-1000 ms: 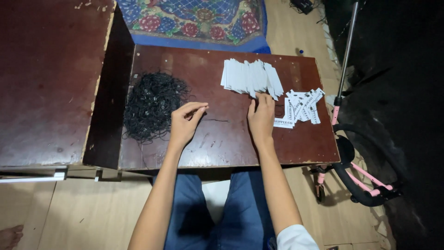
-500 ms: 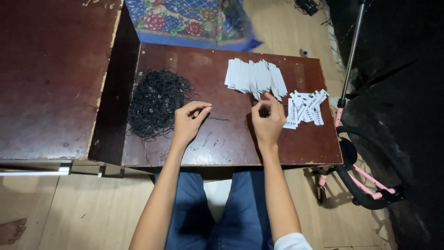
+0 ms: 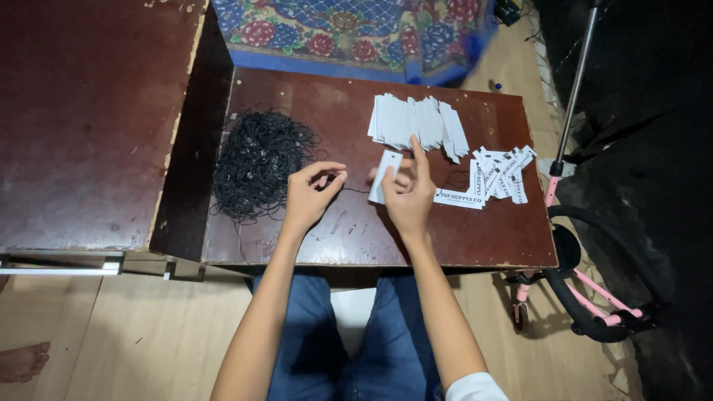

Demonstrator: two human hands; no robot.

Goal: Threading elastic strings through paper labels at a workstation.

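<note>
Your right hand [image 3: 407, 194] hides part of the white tag [image 3: 385, 175]; thread btwn your hands too thin to trace.

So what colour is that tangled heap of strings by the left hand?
Black: the heap of strings lies on the dark brown table, beside the left hand. Head view shows it.
</note>
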